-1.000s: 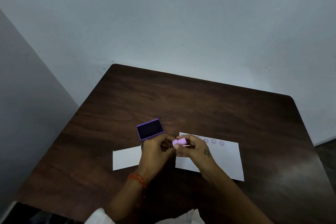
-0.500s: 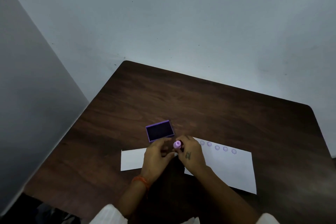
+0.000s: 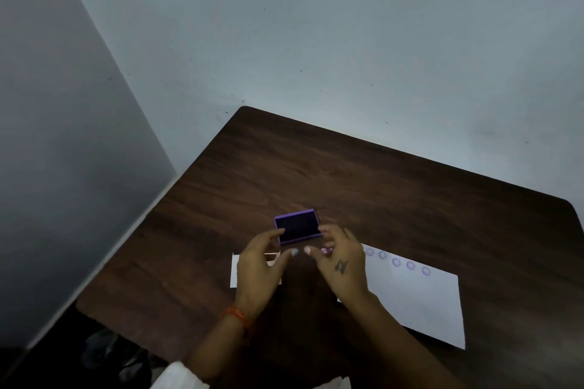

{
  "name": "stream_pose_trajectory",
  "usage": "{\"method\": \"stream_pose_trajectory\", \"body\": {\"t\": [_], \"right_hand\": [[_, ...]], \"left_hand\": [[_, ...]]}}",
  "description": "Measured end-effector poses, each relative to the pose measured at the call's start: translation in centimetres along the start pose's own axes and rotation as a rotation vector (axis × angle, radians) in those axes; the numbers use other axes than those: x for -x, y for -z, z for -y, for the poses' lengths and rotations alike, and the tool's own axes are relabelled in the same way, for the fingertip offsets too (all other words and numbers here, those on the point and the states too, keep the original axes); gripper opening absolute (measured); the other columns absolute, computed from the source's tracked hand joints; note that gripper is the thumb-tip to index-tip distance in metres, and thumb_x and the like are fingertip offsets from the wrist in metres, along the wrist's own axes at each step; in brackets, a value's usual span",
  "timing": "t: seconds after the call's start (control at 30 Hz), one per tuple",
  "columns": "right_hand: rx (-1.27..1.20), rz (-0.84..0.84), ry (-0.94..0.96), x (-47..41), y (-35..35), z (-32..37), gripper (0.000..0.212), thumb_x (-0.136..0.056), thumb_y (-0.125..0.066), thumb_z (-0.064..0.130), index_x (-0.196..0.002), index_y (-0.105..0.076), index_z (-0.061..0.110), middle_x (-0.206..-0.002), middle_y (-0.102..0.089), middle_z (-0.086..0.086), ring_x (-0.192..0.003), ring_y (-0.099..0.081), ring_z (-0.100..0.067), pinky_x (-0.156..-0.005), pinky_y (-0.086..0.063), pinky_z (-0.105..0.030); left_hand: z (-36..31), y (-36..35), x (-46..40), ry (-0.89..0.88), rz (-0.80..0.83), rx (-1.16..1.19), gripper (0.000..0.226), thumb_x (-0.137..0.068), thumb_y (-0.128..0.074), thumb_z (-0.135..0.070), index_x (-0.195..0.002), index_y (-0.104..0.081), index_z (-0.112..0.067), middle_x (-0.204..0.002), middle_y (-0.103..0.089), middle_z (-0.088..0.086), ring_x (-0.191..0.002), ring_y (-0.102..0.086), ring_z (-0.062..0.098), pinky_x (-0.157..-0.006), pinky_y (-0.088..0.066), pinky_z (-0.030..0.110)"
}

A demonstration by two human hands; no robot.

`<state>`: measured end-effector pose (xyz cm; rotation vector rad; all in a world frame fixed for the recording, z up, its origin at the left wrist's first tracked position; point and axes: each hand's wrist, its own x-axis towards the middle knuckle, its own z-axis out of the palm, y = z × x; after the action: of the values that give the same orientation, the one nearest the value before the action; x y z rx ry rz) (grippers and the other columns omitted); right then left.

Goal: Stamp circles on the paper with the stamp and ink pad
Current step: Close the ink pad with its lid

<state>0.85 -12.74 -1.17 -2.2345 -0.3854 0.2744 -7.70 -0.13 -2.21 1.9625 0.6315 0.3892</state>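
The purple ink pad (image 3: 297, 227) lies open on the dark wooden table (image 3: 395, 199), its dark ink surface facing up. Just in front of it my right hand (image 3: 343, 262) holds the small pink stamp (image 3: 327, 250); only a bit of the stamp shows between thumb and fingers. My left hand (image 3: 259, 271) hovers to the left with fingers spread and nothing in it, its thumb tip close to my right thumb. The white paper (image 3: 420, 300) lies to the right, partly under my right hand, with several purple circles (image 3: 396, 262) in a row along its far edge.
A smaller white sheet (image 3: 235, 275) lies under my left hand. Pale walls meet in a corner behind the table. The table's left edge runs close to the left wall, with dark floor below.
My left hand has let go of the stamp and opened. Both hands have moved slightly toward the ink pad, and the stamp now sits only in my right hand. The camera view has shifted.
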Motion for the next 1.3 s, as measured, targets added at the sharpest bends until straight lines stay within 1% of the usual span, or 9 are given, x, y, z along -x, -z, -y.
{"method": "stream_pose_trajectory", "body": {"t": [0.07,0.1,0.2,0.27,0.43,0.7,1.03,1.13,1.3], "right_hand": [[-0.038,0.04,0.008,0.5,-1.0,1.0,0.048,-0.071,-0.076,0.026,-0.114,-0.056,0.023,-0.118,-0.061,-0.001,-0.089,-0.057,-0.006,-0.073,-0.046,-0.014],[-0.035,0.061,0.003,0.8,-1.7,1.2,0.047,-0.071,-0.076,0.027,-0.114,-0.056,0.023,-0.118,-0.062,-0.001,-0.091,-0.057,-0.006,-0.077,-0.047,-0.017],[0.024,0.13,-0.021,1.4,-3.3,1.5,0.044,-0.074,-0.074,0.028,-0.113,-0.056,0.019,-0.117,-0.063,-0.004,-0.104,-0.059,-0.016,-0.1,-0.044,-0.037],[0.041,0.21,-0.052,1.7,-4.0,1.5,0.047,-0.075,-0.073,0.027,-0.117,-0.055,0.016,-0.121,-0.061,-0.007,-0.109,-0.059,-0.02,-0.096,-0.046,-0.035],[0.105,0.276,-0.082,2.0,-5.1,1.2,0.051,-0.078,-0.071,0.02,-0.124,-0.051,0.013,-0.128,-0.057,-0.01,-0.113,-0.057,-0.023,-0.097,-0.049,-0.034],[0.14,0.264,-0.087,2.5,-5.8,1.1,0.051,-0.077,-0.071,0.014,-0.124,-0.052,0.013,-0.13,-0.054,-0.008,-0.117,-0.054,-0.022,-0.1,-0.048,-0.035],[0.023,-0.037,-0.079,-0.1,-2.8,1.2,0.042,-0.076,-0.07,0.012,-0.117,-0.058,0.016,-0.123,-0.059,-0.007,-0.109,-0.057,-0.021,-0.09,-0.046,-0.029],[0.014,-0.071,-0.096,-1.9,-1.4,1.0,0.038,-0.074,-0.072,0.01,-0.111,-0.062,0.013,-0.114,-0.063,-0.009,-0.099,-0.061,-0.023,-0.083,-0.046,-0.026],[-0.07,-0.066,-0.168,-3.9,-0.1,0.3,0.039,-0.076,-0.069,0.004,-0.114,-0.061,0.008,-0.114,-0.067,-0.013,-0.101,-0.063,-0.025,-0.09,-0.05,-0.031]], "left_hand": [[0.7,1.0,0.2,0.041,-0.099,-0.033,0.039,-0.076,-0.071,-0.032,-0.112,-0.056,-0.036,-0.112,-0.056,-0.02,-0.101,-0.054,-0.003,-0.08,-0.044,0.01],[1.0,1.4,0.3,0.089,-0.138,-0.053,0.041,-0.077,-0.07,-0.032,-0.115,-0.056,-0.032,-0.118,-0.058,-0.013,-0.106,-0.054,0.005,-0.085,-0.046,0.018],[2.1,2.2,0.8,0.199,-0.189,-0.161,0.048,-0.08,-0.066,-0.031,-0.125,-0.05,-0.024,-0.132,-0.053,0.002,-0.12,-0.047,0.019,-0.094,-0.047,0.036],[2.6,2.5,1.3,0.267,-0.175,-0.246,0.053,-0.082,-0.065,-0.03,-0.13,-0.045,-0.021,-0.137,-0.047,0.005,-0.126,-0.041,0.023,-0.1,-0.043,0.04],[3.1,2.3,2.2,0.417,-0.055,-0.321,0.061,-0.084,-0.061,-0.033,-0.136,-0.037,-0.012,-0.144,-0.036,0.013,-0.132,-0.033,0.029,-0.108,-0.033,0.041],[2.2,2.2,2.2,0.468,-0.01,-0.291,0.06,-0.083,-0.063,-0.034,-0.133,-0.042,-0.008,-0.141,-0.04,0.015,-0.128,-0.039,0.031,-0.107,-0.038,0.041],[-1.4,0.2,0.1,0.386,-0.126,-0.13,0.051,-0.082,-0.066,-0.022,-0.128,-0.049,-0.01,-0.133,-0.048,0.012,-0.119,-0.05,0.026,-0.103,-0.043,0.04],[-2.4,-0.9,-1.2,0.361,-0.106,-0.111,0.048,-0.083,-0.063,-0.013,-0.129,-0.049,-0.009,-0.133,-0.049,0.013,-0.118,-0.052,0.027,-0.104,-0.042,0.037],[-3.1,-2.8,-2.4,0.368,-0.063,-0.106,0.047,-0.083,-0.058,-0.004,-0.129,-0.048,-0.008,-0.134,-0.048,0.013,-0.122,-0.049,0.025,-0.107,-0.035,0.033]]}}
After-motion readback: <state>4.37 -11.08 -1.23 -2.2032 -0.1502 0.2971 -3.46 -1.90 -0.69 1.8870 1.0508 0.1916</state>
